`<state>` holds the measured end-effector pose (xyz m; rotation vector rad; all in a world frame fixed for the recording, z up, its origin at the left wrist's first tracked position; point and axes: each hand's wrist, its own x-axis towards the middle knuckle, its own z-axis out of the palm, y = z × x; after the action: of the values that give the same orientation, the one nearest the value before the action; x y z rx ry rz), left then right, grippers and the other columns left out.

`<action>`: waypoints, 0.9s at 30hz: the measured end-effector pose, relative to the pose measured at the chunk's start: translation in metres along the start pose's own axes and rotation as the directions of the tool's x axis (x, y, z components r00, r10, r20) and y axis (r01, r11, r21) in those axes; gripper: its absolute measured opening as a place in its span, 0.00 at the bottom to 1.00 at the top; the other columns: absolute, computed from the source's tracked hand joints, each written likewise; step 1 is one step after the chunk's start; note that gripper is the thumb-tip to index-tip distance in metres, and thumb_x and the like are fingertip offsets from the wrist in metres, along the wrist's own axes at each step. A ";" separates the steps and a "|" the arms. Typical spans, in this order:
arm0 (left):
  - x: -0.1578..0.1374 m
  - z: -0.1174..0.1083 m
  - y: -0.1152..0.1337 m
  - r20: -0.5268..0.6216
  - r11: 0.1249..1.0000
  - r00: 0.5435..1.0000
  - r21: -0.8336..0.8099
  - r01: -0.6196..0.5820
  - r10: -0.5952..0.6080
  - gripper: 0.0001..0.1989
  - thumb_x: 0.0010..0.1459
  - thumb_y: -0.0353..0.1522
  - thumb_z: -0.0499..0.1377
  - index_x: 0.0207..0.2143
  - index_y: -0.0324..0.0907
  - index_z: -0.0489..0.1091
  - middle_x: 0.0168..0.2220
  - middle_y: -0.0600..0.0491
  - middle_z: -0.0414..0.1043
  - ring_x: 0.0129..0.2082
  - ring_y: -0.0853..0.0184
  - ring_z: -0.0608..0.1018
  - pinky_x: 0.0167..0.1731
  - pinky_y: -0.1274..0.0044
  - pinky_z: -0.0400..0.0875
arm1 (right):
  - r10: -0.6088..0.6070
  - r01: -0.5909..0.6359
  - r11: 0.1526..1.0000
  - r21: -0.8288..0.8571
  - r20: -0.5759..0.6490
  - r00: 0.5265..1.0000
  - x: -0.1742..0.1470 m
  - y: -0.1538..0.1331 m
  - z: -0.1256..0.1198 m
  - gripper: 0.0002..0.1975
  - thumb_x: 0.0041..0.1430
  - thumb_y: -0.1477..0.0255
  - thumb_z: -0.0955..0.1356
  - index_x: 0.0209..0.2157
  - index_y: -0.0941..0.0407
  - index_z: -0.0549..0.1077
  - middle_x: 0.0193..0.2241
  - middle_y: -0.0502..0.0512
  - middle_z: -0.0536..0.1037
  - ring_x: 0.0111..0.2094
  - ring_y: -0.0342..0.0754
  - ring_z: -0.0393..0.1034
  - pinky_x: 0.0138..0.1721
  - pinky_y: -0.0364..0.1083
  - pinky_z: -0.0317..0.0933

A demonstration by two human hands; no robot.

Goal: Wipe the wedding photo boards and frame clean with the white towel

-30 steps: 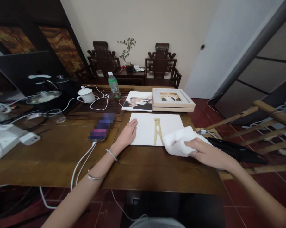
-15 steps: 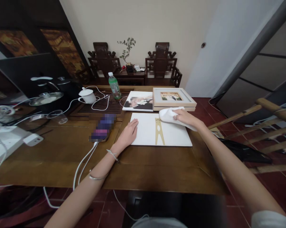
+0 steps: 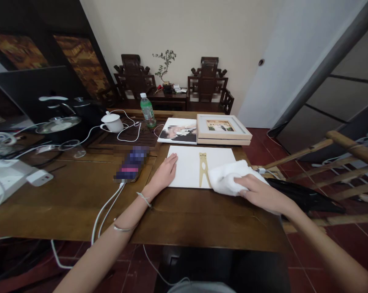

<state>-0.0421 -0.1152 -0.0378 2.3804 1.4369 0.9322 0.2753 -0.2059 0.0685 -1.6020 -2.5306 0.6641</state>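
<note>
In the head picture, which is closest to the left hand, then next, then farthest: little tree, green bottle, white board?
1. White board: touching the left hand, mostly to its right.
2. Green bottle: farther back on the table.
3. Little tree: farthest, beyond the table.

Left hand on white panel – right hand grips cloth over panel's corner

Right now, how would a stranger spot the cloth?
Find the brown table, then the flat white board on it. The right hand holds the white cloth over the board's near right corner. Unlike the flat board, it is crumpled.
</note>
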 end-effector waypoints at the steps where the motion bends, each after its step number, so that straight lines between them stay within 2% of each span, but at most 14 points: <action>1: 0.000 0.000 0.000 -0.001 1.000 1.000 0.003 -0.003 0.003 0.20 0.62 0.28 0.45 0.54 0.33 0.65 0.59 0.39 0.63 0.62 0.56 0.62 0.62 0.61 0.56 | 0.004 -0.005 1.000 0.012 0.024 1.000 -0.007 -0.001 -0.001 0.12 0.53 0.73 0.59 0.36 0.54 0.71 0.36 0.56 0.73 0.43 0.55 0.65 0.46 0.51 0.57; 5: 0.000 0.001 0.000 0.004 1.000 1.000 0.027 -0.004 0.004 0.20 0.62 0.28 0.44 0.53 0.31 0.65 0.58 0.38 0.63 0.62 0.56 0.63 0.61 0.61 0.57 | 0.026 -0.027 0.999 0.042 0.036 0.999 -0.005 0.008 -0.007 0.11 0.52 0.73 0.60 0.34 0.54 0.72 0.38 0.56 0.75 0.45 0.55 0.65 0.47 0.50 0.57; 10: 0.000 0.002 -0.001 -0.005 0.999 1.000 0.036 0.003 -0.003 0.20 0.62 0.28 0.44 0.53 0.32 0.65 0.58 0.38 0.64 0.61 0.56 0.63 0.61 0.61 0.57 | 0.048 -0.044 0.999 0.030 -0.166 0.985 0.050 0.034 -0.009 0.12 0.51 0.73 0.60 0.35 0.56 0.72 0.39 0.58 0.75 0.46 0.57 0.65 0.47 0.51 0.57; 13: 0.000 0.002 -0.002 -0.003 1.000 1.000 0.019 0.007 -0.007 0.21 0.62 0.29 0.44 0.54 0.31 0.65 0.58 0.38 0.63 0.61 0.56 0.63 0.61 0.61 0.57 | -0.043 0.047 0.999 0.011 -0.229 0.973 0.087 0.037 -0.009 0.09 0.51 0.74 0.59 0.31 0.56 0.70 0.35 0.58 0.75 0.41 0.55 0.66 0.43 0.50 0.57; 16: 0.000 0.001 -0.002 0.002 1.000 1.000 0.007 0.004 -0.004 0.21 0.63 0.29 0.44 0.54 0.31 0.65 0.58 0.37 0.63 0.62 0.56 0.63 0.61 0.60 0.57 | -0.085 0.083 0.996 -0.017 -0.280 0.956 0.104 0.029 -0.005 0.08 0.51 0.75 0.58 0.28 0.55 0.67 0.30 0.56 0.73 0.34 0.53 0.65 0.38 0.48 0.56; 19: 0.000 0.000 -0.002 0.001 1.000 1.000 0.009 -0.002 0.002 0.21 0.63 0.29 0.44 0.54 0.31 0.65 0.59 0.37 0.63 0.62 0.56 0.63 0.61 0.61 0.57 | -0.059 0.045 0.997 -0.057 -0.283 0.957 0.095 0.018 0.005 0.09 0.50 0.76 0.58 0.29 0.55 0.68 0.28 0.56 0.71 0.33 0.53 0.65 0.36 0.48 0.56; 22: 0.000 -0.001 0.000 0.000 1.000 1.000 0.014 -0.007 0.007 0.20 0.63 0.29 0.44 0.54 0.33 0.65 0.59 0.40 0.63 0.62 0.57 0.63 0.61 0.61 0.57 | -0.026 0.005 0.996 -0.086 -0.250 0.968 0.065 0.008 0.015 0.11 0.51 0.76 0.59 0.34 0.56 0.70 0.30 0.58 0.72 0.39 0.56 0.65 0.41 0.49 0.57; 27: 0.000 0.000 0.001 0.004 0.999 1.000 0.042 -0.004 0.004 0.20 0.62 0.29 0.44 0.54 0.33 0.65 0.59 0.39 0.63 0.62 0.56 0.63 0.61 0.61 0.58 | -0.007 0.004 0.995 -0.095 -0.036 0.999 0.000 -0.007 0.016 0.13 0.54 0.76 0.58 0.37 0.55 0.71 0.35 0.60 0.74 0.47 0.58 0.65 0.48 0.54 0.57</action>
<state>-0.0414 -0.1158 -0.0371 2.4141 1.4653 0.9059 0.2645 -0.2136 0.0565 -1.6196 -2.5763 0.5166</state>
